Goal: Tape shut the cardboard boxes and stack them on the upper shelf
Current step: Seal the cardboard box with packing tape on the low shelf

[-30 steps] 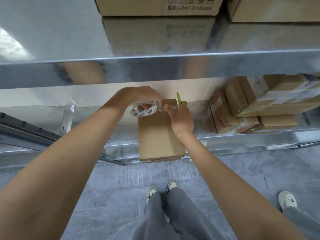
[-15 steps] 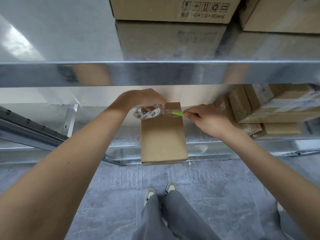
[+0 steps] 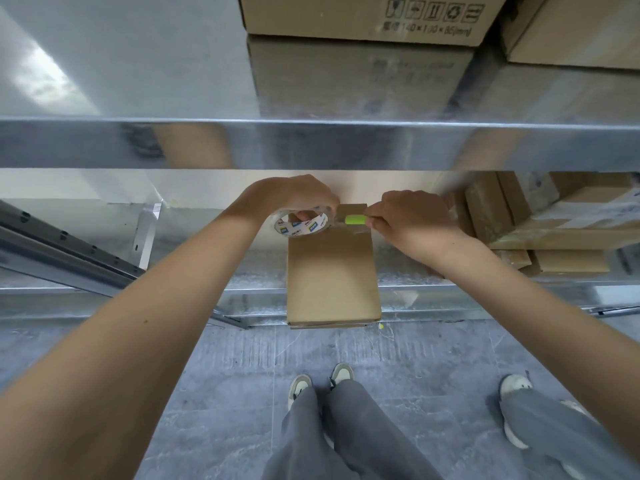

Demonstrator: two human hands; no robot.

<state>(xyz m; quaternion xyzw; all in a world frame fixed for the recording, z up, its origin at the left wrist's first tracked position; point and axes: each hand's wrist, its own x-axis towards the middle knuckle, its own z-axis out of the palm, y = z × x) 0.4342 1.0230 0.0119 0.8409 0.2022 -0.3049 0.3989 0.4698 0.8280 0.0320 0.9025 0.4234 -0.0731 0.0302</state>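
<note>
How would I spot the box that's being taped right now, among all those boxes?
Find the shiny metal lower shelf under the thick steel beam. At its front edge, between the two hands, one plain cardboard box lies alone, reaching past the edge. Unlike the stacked boxes to the right, it bears no labels, and a tape roll sits at its far end.

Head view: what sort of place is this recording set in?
Probably a stockroom or warehouse: metal shelving, cardboard boxes stacked above, taped parcels on the lower shelf, and a bare stone-look floor.
</note>
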